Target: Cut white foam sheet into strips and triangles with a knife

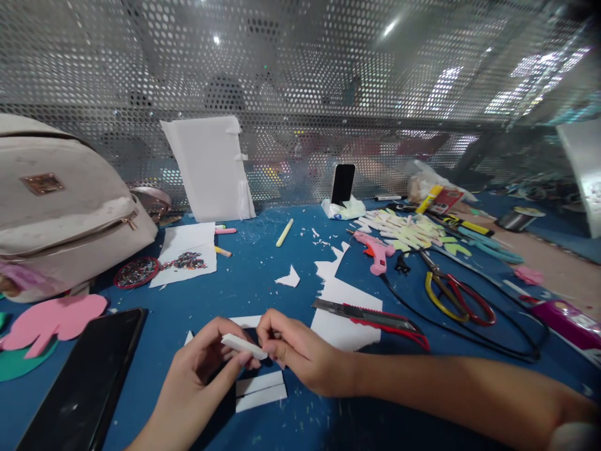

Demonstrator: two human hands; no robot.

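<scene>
Between the thumb and fingers of my left hand [206, 371] is a short, thick white strip [241, 345], held tilted above the table. It looks like foam or folded paper; I cannot tell which. My right hand [303, 354] is closed in a pinch at the strip's right end, its fingertips partly hidden. Two flat white strips [263, 398] lie side by side below my hands, and another white piece [246, 321] shows just behind them. To the right, a red utility knife [375, 316] rests across a jagged-cut white sheet [350, 300].
A pink glue gun [375, 250], scissors [453, 288] and a heap of pale strips [404, 228] lie on the right. A black phone [84, 382] and a pink cutout [56, 319] are at left, before a backpack [70, 207]. Another phone [344, 183] stands against the mesh panel [291, 144].
</scene>
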